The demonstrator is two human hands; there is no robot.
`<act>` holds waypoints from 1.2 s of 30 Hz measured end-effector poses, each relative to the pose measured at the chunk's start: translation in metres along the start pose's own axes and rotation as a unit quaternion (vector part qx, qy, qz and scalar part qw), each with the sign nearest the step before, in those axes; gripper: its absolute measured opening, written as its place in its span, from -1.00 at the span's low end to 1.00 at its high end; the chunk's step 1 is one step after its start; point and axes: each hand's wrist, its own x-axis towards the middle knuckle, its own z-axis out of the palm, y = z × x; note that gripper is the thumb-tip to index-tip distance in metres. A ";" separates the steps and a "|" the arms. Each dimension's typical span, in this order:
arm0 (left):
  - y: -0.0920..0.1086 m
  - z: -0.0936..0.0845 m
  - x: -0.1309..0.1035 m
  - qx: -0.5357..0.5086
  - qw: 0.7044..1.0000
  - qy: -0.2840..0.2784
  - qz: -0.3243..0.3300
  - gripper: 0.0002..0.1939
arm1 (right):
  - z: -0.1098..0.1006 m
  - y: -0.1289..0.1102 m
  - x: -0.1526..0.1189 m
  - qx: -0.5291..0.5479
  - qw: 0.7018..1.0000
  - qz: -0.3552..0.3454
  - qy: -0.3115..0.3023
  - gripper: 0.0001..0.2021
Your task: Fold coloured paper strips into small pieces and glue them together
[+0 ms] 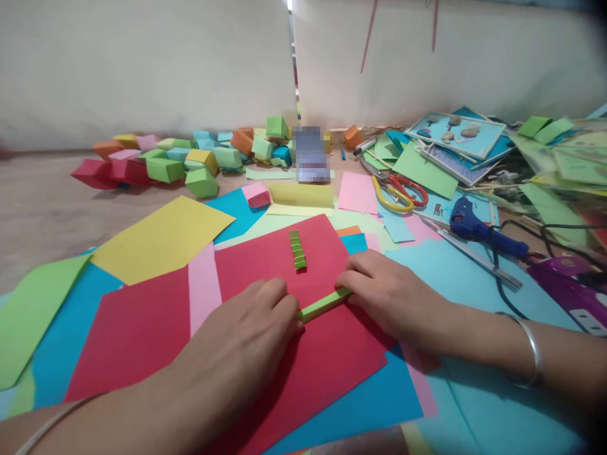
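Observation:
A narrow folded green paper strip (325, 305) stretches between my two hands, low over a red paper sheet (265, 265). My left hand (256, 328) pinches its left end, with the fingertips curled around it. At the right end, the fingers of my right hand (384, 291) are closed on the strip. Just beyond the strip, a small pleated green paper piece (298, 251) lies on the red sheet, touched by neither hand.
Folded paper blocks (164, 169) line the wall at the back left. Scissors (401, 193), a blue glue gun (486, 227) with a cable and a purple power strip (569, 291) lie on the right. Coloured sheets (165, 237) surround the red one.

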 end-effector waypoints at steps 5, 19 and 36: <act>-0.002 0.002 -0.001 -0.011 1.000 -0.001 0.009 -0.65 | -0.004 0.002 0.002 0.053 0.997 0.023 -0.051 -0.97; 0.000 0.007 -0.003 -0.087 0.981 0.156 0.081 -0.74 | -0.012 -0.002 -0.003 0.127 0.991 -0.019 -0.033 -0.90; 0.016 0.014 -0.006 0.015 0.938 0.293 0.185 -0.68 | -0.006 -0.037 -0.014 -0.104 0.966 -0.164 0.168 -0.76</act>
